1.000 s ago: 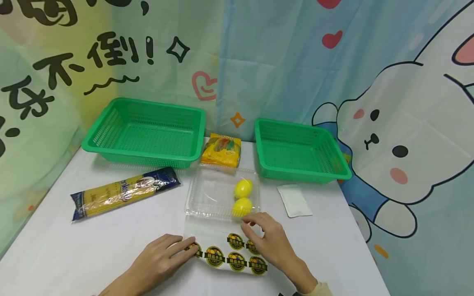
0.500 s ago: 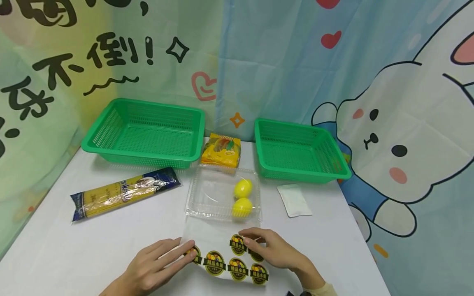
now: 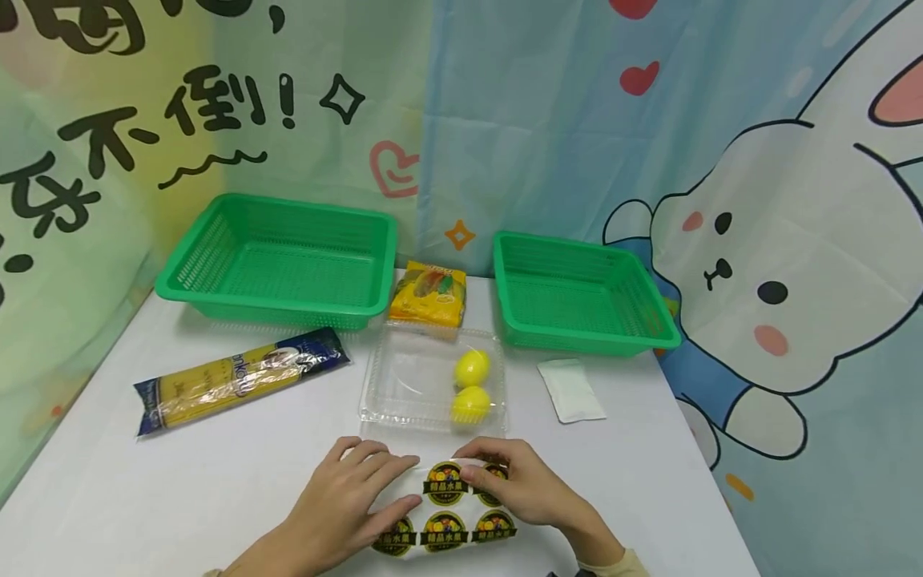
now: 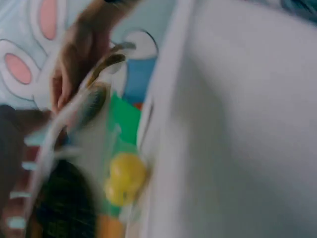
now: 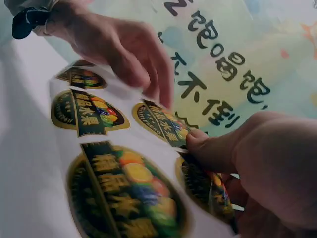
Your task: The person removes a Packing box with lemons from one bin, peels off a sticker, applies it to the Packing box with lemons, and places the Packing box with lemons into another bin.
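White sheet (image 3: 467,513): caught at its far edge by the right hand and stretching left of that pinch, tilted up from the table (image 3: 216,489); I can't tell whether its near edge touches down.
Stickers (image 3: 445,532): black-and-gold badges printed with fruit, in rows on the sheet, one right by the gripping thumb.
Right hand (image 3: 530,485): closed firmly on the sheet, thumb in front, bent fingers behind.
Left hand (image 3: 346,501): just left of the pinch, thumb and forefinger wide apart around the sheet's left end, fingers relaxed; I can't tell if it presses.
Lemons (image 3: 472,368): two, touching, straight beyond the pinch.
Clear box (image 3: 404,377): around the lemons, beyond both hands.
Yellow pack (image 3: 429,295): past the box, slightly left of the grip.
White packet (image 3: 573,391): beyond the grip, to its right.
Spaghetti (image 3: 241,378): well left of the grip and farther out.
Green baskets (image 3: 584,304): two, farthest off, one left of the grip, one right.
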A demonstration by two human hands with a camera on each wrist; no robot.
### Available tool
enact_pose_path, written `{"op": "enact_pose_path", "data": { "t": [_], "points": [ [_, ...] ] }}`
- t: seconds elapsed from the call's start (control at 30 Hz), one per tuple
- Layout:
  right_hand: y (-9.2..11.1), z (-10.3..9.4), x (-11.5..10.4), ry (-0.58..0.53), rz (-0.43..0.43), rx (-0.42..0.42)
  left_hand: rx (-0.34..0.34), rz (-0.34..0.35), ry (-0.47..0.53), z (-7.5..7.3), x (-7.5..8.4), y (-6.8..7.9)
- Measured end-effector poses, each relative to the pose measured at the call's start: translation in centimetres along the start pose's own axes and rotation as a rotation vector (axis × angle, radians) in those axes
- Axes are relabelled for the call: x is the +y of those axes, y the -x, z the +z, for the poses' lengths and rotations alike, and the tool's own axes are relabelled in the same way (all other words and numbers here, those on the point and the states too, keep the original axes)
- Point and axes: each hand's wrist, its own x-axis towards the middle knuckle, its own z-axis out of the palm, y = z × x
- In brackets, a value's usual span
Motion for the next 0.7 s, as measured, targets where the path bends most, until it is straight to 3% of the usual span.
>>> {"op": "enact_pose_path", "data": {
  "t": [0.07,0.17,0.27,0.37,0.5,0.7],
  "points": [
    [-0.2,0.6,-0.3,0.047,-0.067,0.061,-0.017,-0.070,0.107,0.6,0.5,-0.3],
    [-0.4,1.5,-0.2,0.257,-0.273,0.221,-0.034,-0.133,0.246,1.2,0.8,-0.6],
    [-0.7,2.2,0.1,0.483,-0.515,0.400,-0.128,-0.248,0.352,1.0,0.8,-0.7],
    [-1.0,2.6,0.0,0.571,-0.669,0.475,-0.238,-0.365,0.401,0.5,0.8,-0.9],
    [-1.1,2.8,-0.2,0.565,-0.699,0.474,-0.322,-0.442,0.432,0.0,0.7,-1.0],
    [-0.9,3.0,-0.2,0.507,-0.668,0.465,-0.345,-0.448,0.437,0.0,0.5,-0.9]
  ]
}}
